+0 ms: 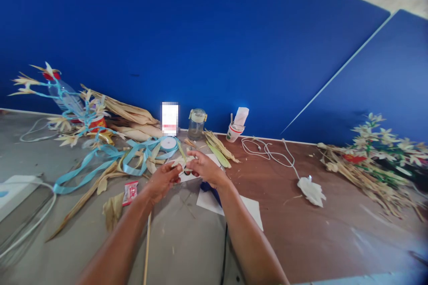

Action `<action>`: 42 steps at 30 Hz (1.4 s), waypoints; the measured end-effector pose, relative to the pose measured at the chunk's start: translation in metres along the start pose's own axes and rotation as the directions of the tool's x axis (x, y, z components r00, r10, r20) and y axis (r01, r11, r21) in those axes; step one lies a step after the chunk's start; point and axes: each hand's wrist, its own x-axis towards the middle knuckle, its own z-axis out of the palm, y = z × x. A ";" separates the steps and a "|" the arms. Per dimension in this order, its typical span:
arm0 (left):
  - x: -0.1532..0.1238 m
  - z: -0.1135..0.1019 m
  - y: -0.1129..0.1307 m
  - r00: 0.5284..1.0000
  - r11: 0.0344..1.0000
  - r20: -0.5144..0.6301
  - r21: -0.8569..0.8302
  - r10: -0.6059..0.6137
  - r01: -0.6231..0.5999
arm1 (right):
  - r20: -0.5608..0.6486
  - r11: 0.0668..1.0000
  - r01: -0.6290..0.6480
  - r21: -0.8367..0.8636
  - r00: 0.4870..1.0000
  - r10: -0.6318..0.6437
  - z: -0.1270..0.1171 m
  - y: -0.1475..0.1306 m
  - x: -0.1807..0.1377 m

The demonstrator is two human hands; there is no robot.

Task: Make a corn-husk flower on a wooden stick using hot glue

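Held left hand point(163, 181) and right hand point(204, 169) fingertip to fingertip, forearms stretched forward over brown worktop point(301, 231). Pinched small pale dried husk strip point(183, 161) in curled fingers of both hands, above white paper sheet point(254, 211). Kept long axis roughly left-right; pointing end not discernible.

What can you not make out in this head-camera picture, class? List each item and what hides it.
Head view: small pale piece between left hand and right hand, too small to identify.
Head view: blue object, mostly covered by the right wrist.
Head view: thin stick, cut off by the bottom edge.
Head view: pixelated patch, blurred.
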 end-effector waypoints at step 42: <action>0.003 0.011 -0.013 0.935 0.936 -0.121 -0.076 0.335 -0.345 | -0.387 0.979 0.201 0.038 0.906 -0.171 0.036 0.000 0.002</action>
